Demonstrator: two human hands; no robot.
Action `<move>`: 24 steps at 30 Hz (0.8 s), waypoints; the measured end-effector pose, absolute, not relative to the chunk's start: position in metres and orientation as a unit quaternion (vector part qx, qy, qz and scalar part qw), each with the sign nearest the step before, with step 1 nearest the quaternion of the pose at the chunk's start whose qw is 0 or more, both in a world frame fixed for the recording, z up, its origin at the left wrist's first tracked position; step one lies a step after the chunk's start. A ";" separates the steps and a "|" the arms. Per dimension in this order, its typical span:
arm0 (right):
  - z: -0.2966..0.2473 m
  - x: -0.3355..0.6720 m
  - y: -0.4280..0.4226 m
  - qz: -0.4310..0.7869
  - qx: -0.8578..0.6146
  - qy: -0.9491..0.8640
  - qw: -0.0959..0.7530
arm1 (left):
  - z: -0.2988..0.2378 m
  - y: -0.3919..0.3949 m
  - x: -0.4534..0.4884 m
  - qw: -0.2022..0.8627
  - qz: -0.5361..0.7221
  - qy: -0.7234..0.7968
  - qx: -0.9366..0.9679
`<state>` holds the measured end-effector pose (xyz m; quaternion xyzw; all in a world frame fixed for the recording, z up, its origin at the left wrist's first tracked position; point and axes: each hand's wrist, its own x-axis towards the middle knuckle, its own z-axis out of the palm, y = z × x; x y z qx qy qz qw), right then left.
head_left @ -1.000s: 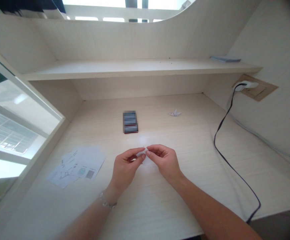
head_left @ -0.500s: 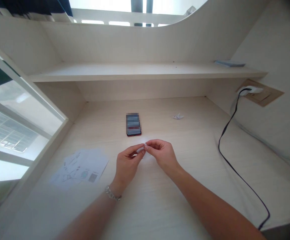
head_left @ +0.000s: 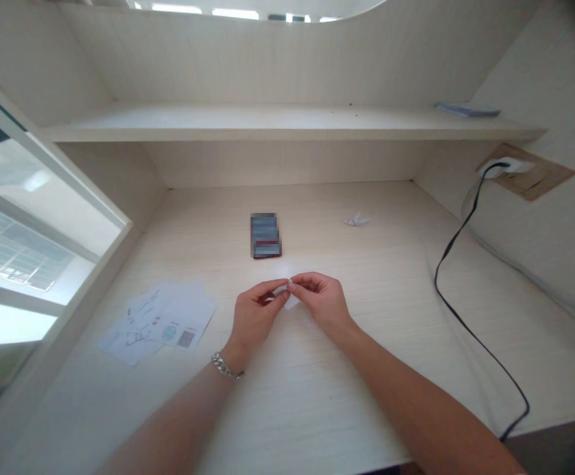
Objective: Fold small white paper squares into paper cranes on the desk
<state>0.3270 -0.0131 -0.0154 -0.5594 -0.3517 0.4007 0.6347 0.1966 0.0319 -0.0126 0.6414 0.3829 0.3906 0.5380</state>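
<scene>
A small piece of white paper (head_left: 292, 302) is pinched between my two hands, just above the desk. My left hand (head_left: 257, 315) grips its left side with thumb and forefinger. On the other side, my right hand (head_left: 323, 300) pinches it near the top, fingertips almost touching those of the left. Much of the paper hides behind the fingers, so its folds cannot be made out. Beyond the hands lies a phone (head_left: 266, 235) with a blurred screen. Farther right sits a small folded paper figure (head_left: 356, 220) with pointed ends.
Several printed paper sheets (head_left: 161, 323) overlap on the desk (head_left: 297, 402) at the left. A black cable (head_left: 470, 343) runs from a wall socket (head_left: 539, 173) down the right side. Above the desk's back, a shelf (head_left: 267, 122) carries a thin flat item (head_left: 468, 109).
The camera view has tilted downward, so the shelf and phone sit higher in the picture. Both hands keep their pinch on the paper, and a little more of it shows below the fingers.
</scene>
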 end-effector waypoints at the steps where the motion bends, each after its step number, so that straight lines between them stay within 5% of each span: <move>1: -0.015 0.326 -0.014 0.396 -0.560 -0.355 0.635 | -0.014 0.032 0.196 0.538 0.392 0.383 0.641; 24: -0.005 0.322 -0.019 0.426 -0.535 -0.308 0.662 | -0.015 0.026 0.193 0.608 0.379 0.370 0.592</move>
